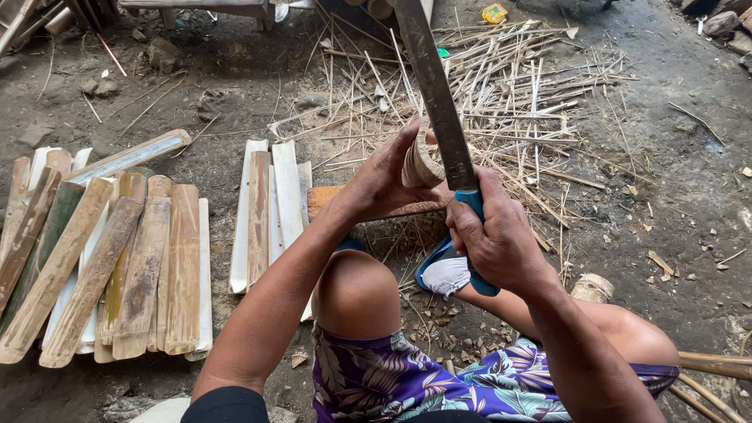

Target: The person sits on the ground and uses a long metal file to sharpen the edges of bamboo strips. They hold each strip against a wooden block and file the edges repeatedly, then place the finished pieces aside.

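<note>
- Left hand [384, 184] wrapped around the bamboo section [421, 160]; right hand [493, 239] clenched the machete [439, 102], blade edge against it.
- Split slats [270, 211] lay close left; strewn splinters [501, 102] crowded ahead.

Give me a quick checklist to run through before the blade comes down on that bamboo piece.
1. Right hand closed around the blue handle: ok.
2. Left hand steadying the bamboo piece: ok.
3. Left fingers away from the blade: not ok, they lie right beside it.
4. Piece seated on the wooden block: cannot tell, the hand hides the base.
5. Knees behind the blade: ok.
6. Split slats lying aside: ok.
</note>
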